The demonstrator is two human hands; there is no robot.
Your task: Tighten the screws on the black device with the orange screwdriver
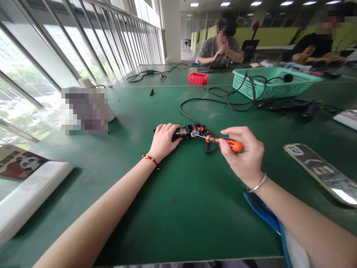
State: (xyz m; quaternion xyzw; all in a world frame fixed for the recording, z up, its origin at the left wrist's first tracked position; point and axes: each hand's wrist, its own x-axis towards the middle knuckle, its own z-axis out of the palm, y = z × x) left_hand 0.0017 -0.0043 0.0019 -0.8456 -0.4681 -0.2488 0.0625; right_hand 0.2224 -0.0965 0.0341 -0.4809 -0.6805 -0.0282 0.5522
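My left hand point(165, 139) is wrapped over the dark cylindrical body of a corded device point(184, 132), which lies on the green table point(178, 208). The device's right end is opened up, with wires and small inner parts showing. In my right hand point(244, 152) is a screwdriver point(224, 142) with an orange and black handle, pinched between thumb and fingers. Its thin metal shaft points left, and the tip reaches the exposed inner parts; whether it sits on a screw is too small to tell. A black cord runs from the device toward the back.
A green plastic basket point(275, 83) holding cables stands at the back right, beside a small red tray point(198, 77). On the right lies a phone point(320, 173); on the left, a white long object point(36, 197). Two people sit across the table.
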